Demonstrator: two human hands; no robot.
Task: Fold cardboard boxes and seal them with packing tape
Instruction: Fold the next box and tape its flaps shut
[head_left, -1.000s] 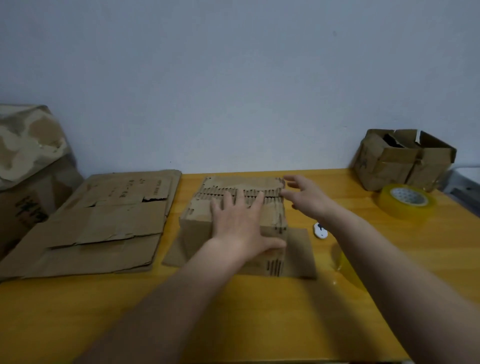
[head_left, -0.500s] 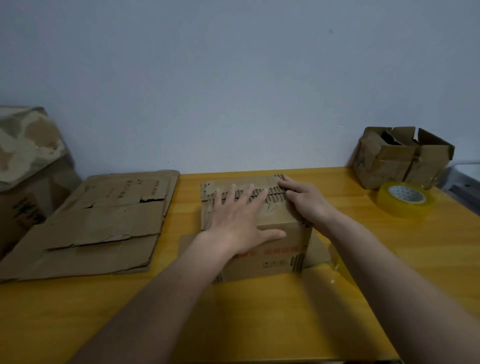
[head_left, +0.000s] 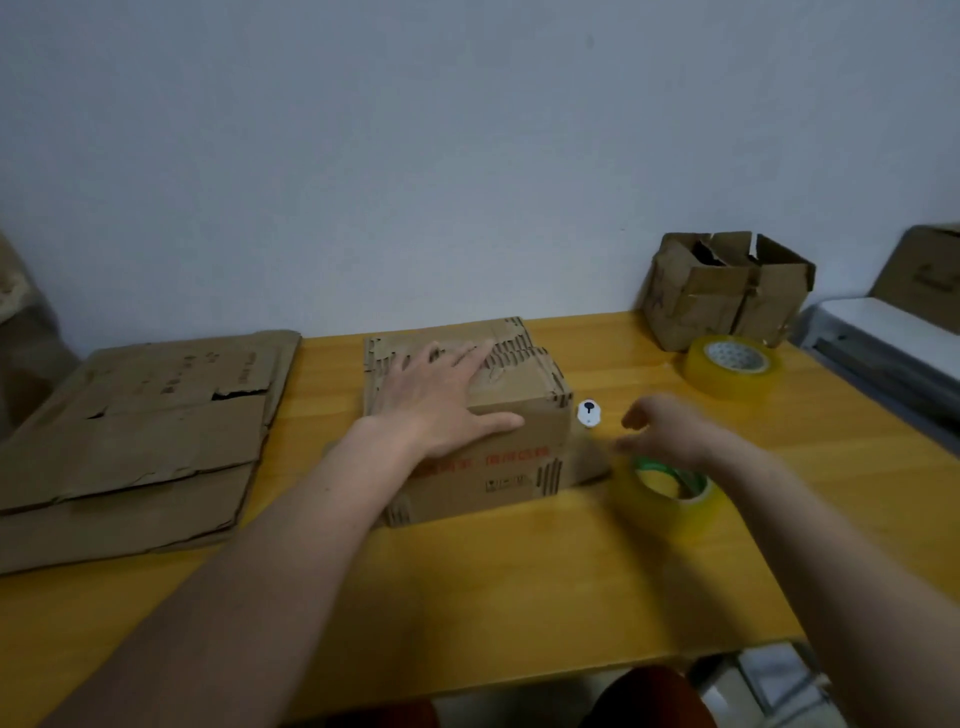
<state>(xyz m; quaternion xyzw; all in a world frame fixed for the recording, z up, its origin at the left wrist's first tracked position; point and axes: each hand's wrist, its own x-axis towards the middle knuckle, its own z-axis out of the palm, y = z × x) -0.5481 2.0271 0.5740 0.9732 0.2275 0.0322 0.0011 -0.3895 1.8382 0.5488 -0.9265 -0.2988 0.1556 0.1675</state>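
On the desk (head_left: 519, 597), the flat left hand (head_left: 441, 400) presses the box (head_left: 483, 447) while the blurry right hand (head_left: 670, 431), fingers loosely curled, hovers over a tape roll (head_left: 670, 499).

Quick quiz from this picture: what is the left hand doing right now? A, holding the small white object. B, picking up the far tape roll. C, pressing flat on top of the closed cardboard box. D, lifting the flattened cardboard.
C: the left hand lies with fingers spread flat on the top flaps of the cardboard box, while the right hand hovers blurred over the near tape roll.
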